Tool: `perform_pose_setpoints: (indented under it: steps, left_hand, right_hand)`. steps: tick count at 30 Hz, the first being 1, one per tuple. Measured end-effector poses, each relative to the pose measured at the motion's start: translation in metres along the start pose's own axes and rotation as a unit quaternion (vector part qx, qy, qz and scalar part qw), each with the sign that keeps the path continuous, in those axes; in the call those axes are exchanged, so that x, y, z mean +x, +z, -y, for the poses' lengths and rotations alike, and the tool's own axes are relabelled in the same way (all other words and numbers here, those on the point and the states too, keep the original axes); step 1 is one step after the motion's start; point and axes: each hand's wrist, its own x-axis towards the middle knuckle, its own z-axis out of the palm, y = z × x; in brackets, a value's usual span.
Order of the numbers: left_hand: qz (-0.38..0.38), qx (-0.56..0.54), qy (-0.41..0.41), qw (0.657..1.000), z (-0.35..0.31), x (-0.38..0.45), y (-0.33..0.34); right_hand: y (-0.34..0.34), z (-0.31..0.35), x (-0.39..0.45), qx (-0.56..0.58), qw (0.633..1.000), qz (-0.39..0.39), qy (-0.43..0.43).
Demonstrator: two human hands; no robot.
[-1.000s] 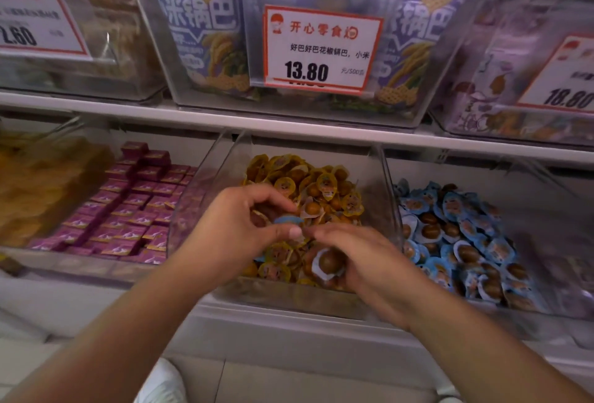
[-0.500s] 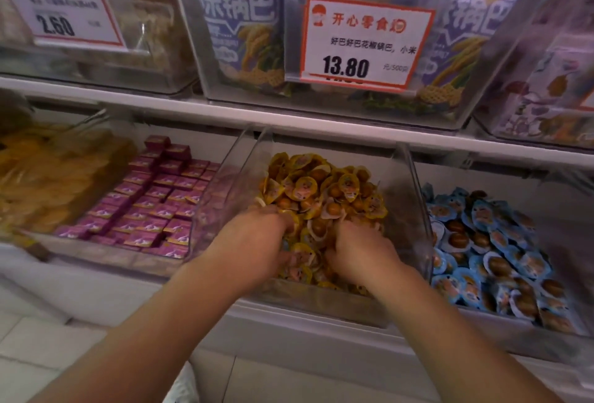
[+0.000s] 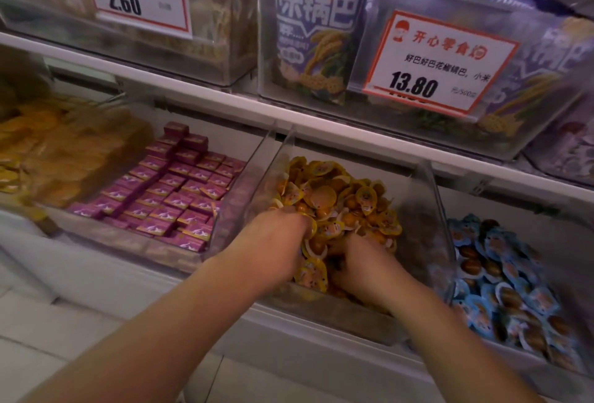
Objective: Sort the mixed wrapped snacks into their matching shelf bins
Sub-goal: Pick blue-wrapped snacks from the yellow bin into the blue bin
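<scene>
A clear middle bin (image 3: 432, 209) on the lower shelf holds a heap of yellow wrapped snacks (image 3: 347, 196) with brown round centres. Both of my hands are down in the front of this heap. My left hand (image 3: 276, 242) has its knuckles up and its fingers curled into the packets. Just to its right, my right hand (image 3: 363, 264) has its fingers buried under the yellow packets. What either hand holds is hidden by the pile. The neighbouring bin on the right is full of blue wrapped snacks (image 3: 501, 270) of the same shape.
Purple boxed snacks (image 3: 173, 190) fill the bin to the left, with orange-yellow packs (image 3: 58, 151) further left. The upper shelf (image 3: 225, 100) carries clear bins of purple bags (image 3: 315, 26) and a 13.80 price tag (image 3: 437, 61). Tiled floor lies below.
A second ago my left hand pinched a blue packet above the yellow heap. Both hands have since sunk into the yellow snacks, and the view has shifted left and closer.
</scene>
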Motion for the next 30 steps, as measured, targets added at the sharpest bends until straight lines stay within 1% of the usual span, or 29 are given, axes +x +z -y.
perform_pose_setpoints:
  steps: [3,6,8,11,12,13,14,15,16,18,19,20,21,22,23,24,25,26,27,28,29,30]
  left_hand:
    - [-0.026,-0.010,-0.001,1.000,0.000,0.000,0.002]
    - [-0.079,-0.053,-0.001,0.995,-0.001,0.001,0.001]
    - [-0.117,-0.100,-0.008,0.988,-0.003,0.001,-0.002]
    - [-0.165,-0.207,-0.045,0.963,-0.006,0.003,-0.008]
    - [-0.179,-0.250,-0.062,0.950,-0.008,0.005,-0.011]
    - [-0.194,-0.295,-0.076,0.933,-0.011,0.006,-0.013]
    - [-0.211,-0.340,-0.083,0.913,-0.015,0.006,-0.016]
    - [-0.229,-0.383,-0.081,0.891,-0.022,0.007,-0.018]
    - [-0.243,-0.422,-0.072,0.870,-0.029,0.007,-0.020]
    - [-0.249,-0.482,-0.049,0.838,-0.047,0.006,-0.020]
    - [-0.245,-0.493,-0.038,0.834,-0.057,0.005,-0.018]
    - [-0.243,-0.484,-0.028,0.840,-0.067,0.003,-0.014]
    - [-0.247,-0.456,-0.017,0.855,-0.078,0.001,-0.010]
    - [-0.253,-0.426,0.001,0.869,-0.088,0.000,-0.006]
    - [-0.251,-0.403,0.024,0.880,-0.099,0.000,-0.004]
    - [-0.239,-0.394,0.043,0.887,-0.109,-0.001,-0.001]
    - [-0.217,-0.395,0.055,0.891,-0.118,-0.001,0.002]
    - [-0.189,-0.404,0.063,0.893,-0.125,0.000,0.004]
    - [-0.158,-0.423,0.074,0.889,-0.132,0.000,0.006]
    - [-0.131,-0.453,0.090,0.877,-0.137,0.000,0.008]
    - [-0.117,-0.479,0.106,0.864,-0.142,0.000,0.009]
    - [-0.117,-0.487,0.118,0.857,-0.145,0.003,0.010]
  right_hand:
    - [0.002,-0.005,0.001,-0.073,0.996,-0.040,0.023]
    - [0.002,-0.007,-0.001,-0.064,0.994,-0.082,0.028]
    - [-0.003,-0.005,-0.008,-0.045,0.990,-0.130,0.031]
    - [-0.017,0.000,-0.023,0.035,0.971,-0.235,0.017]
    - [-0.023,0.003,-0.028,0.089,0.961,-0.263,0.007]
    - [-0.030,0.006,-0.032,0.167,0.946,-0.276,0.000]
    - [-0.037,0.010,-0.037,0.264,0.925,-0.273,-0.001]
    - [-0.043,0.014,-0.043,0.373,0.892,-0.254,0.004]
    - [-0.048,0.016,-0.048,0.483,0.846,-0.224,0.016]
    - [-0.056,0.021,-0.059,0.659,0.734,-0.155,0.044]
    - [-0.059,0.022,-0.064,0.714,0.686,-0.131,0.050]
    - [-0.061,0.023,-0.070,0.754,0.645,-0.111,0.050]
    - [-0.063,0.022,-0.074,0.783,0.614,-0.091,0.040]
    - [-0.064,0.022,-0.078,0.802,0.592,-0.073,0.024]
    - [-0.066,0.020,-0.082,0.812,0.580,-0.062,0.010]
    - [-0.066,0.017,-0.085,0.808,0.585,-0.066,0.003]
    - [-0.067,0.012,-0.088,0.788,0.609,-0.089,0.005]
    - [-0.068,0.005,-0.090,0.759,0.639,-0.124,0.013]
    - [-0.068,-0.003,-0.093,0.731,0.663,-0.161,0.017]
    - [-0.069,-0.013,-0.096,0.713,0.676,-0.188,0.015]
    - [-0.070,-0.024,-0.099,0.703,0.681,-0.205,0.004]
    - [-0.072,-0.037,-0.103,0.697,0.684,-0.217,-0.005]
